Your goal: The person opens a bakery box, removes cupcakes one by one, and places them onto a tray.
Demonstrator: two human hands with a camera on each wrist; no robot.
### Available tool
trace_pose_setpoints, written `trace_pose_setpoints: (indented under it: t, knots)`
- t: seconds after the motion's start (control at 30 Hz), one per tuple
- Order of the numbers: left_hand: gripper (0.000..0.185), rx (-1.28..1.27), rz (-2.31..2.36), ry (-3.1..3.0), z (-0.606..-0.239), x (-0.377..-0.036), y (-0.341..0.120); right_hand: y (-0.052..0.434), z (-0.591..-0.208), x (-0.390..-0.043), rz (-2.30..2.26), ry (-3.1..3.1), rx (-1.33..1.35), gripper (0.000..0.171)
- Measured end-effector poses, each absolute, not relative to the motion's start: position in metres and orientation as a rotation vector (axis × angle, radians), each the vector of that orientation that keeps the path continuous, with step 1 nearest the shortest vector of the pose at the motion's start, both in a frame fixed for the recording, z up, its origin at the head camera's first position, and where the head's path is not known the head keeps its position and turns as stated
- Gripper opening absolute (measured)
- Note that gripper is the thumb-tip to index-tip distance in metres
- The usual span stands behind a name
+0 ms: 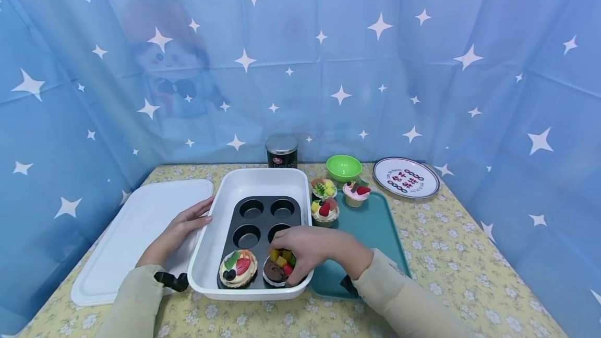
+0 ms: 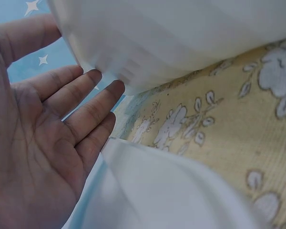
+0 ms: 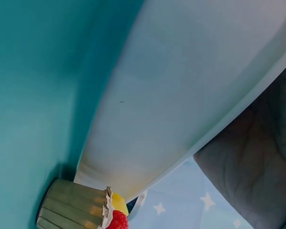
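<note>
Inside a white plastic tub (image 1: 211,254) lies a dark muffin pan (image 1: 265,254) with several round cups. A cream cupcake (image 1: 238,269) topped with fruit sits in its front left cup. My right hand (image 1: 307,249) grips a chocolate cupcake (image 1: 274,271) with fruit pieces at the front right cup, thumb on the near side and the other fingers partly hidden. In the right wrist view the tub's wall hides the cupcake. Against the tub's left side rests my left hand (image 1: 185,226), its fingers nearly straight and the thumb at the rim; the left wrist view shows the palm (image 2: 47,129).
A teal tray (image 1: 366,233) right of the tub bears several more fruit cupcakes (image 1: 325,212). Behind are a green bowl (image 1: 344,168), a patterned plate (image 1: 407,177) and a dark canister (image 1: 281,151). On the left lies a white lid (image 1: 141,233).
</note>
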State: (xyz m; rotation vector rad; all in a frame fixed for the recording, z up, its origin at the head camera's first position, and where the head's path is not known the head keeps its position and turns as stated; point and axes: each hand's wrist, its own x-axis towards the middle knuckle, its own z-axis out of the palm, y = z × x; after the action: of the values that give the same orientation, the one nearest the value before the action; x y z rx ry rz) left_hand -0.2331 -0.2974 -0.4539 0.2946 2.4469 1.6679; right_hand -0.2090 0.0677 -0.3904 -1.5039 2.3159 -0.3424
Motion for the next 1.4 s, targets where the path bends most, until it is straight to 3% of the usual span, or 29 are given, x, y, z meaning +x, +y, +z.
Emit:
trace_pose_setpoints:
  t: [0.37,1.1,1.4]
  knots:
    - [0.071,0.284,1.693,2.427,-0.456,-0.233,-0.298,0.072,-0.392,-0.216,-0.578,2.179,-1.51,0.053]
    - [0.07,0.307,1.712,2.402,-0.456,-0.233,-0.299,0.076,-0.384,-0.218,-0.643,2.158,-1.421,0.065]
    - [0.069,0.348,1.712,2.4,-0.453,-0.232,-0.298,0.08,-0.375,-0.217,-0.688,2.175,-1.518,0.071]
